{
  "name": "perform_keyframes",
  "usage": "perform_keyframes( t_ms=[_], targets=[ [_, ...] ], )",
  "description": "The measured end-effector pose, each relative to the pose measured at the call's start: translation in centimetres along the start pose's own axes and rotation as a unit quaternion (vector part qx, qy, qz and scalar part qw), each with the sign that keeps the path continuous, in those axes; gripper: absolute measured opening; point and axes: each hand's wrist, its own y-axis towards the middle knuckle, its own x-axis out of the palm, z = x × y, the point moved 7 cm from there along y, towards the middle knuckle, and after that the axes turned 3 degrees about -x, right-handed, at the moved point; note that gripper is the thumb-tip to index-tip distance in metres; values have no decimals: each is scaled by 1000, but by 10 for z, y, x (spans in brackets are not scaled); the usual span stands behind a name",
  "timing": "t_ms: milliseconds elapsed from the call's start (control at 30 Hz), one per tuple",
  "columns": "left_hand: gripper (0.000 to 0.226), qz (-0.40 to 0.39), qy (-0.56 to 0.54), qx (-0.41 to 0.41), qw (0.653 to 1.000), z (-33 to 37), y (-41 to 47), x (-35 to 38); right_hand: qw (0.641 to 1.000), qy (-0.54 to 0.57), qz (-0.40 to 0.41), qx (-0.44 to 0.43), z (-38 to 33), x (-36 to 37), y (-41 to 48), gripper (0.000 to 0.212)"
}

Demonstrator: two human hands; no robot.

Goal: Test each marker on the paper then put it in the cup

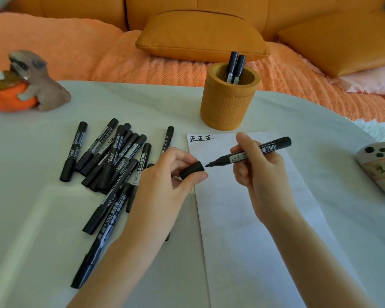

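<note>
Left hand (171,172) pinches a cap (191,170) at the edge of the paper (242,218). Right hand (259,174) grips the uncapped marker (268,148) over the paper, cup (228,103) just beyond.

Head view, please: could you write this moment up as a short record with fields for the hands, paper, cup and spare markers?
Left hand: pinches the cap, off the marker
Right hand: holds the open marker, tip pointing at the cap, over the paper
Paper: three written characters at its top left corner
Cup: upright beyond the paper, two markers inside
Loose markers: capped, piled on the table left of the paper
</note>
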Motion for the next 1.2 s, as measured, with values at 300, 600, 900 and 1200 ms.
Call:
perform_keyframes(
  t_ms=[300,600,900,1200],
  targets=[
    [20,-10,9,16,1000,1,0,3,999,-18,-28,-17,1,12,1,31],
    [20,-16,14,35,999,7,-2,5,997,-45,-59,-24,1,20,-2,33],
    [16,-15,3,44,999,6,-9,6,998,-39,-46,-31,5,26,-4,34],
    [14,-4,-12,42,999,5,-10,8,998,-40,-51,-21,9,29,-5,35]
  ],
)
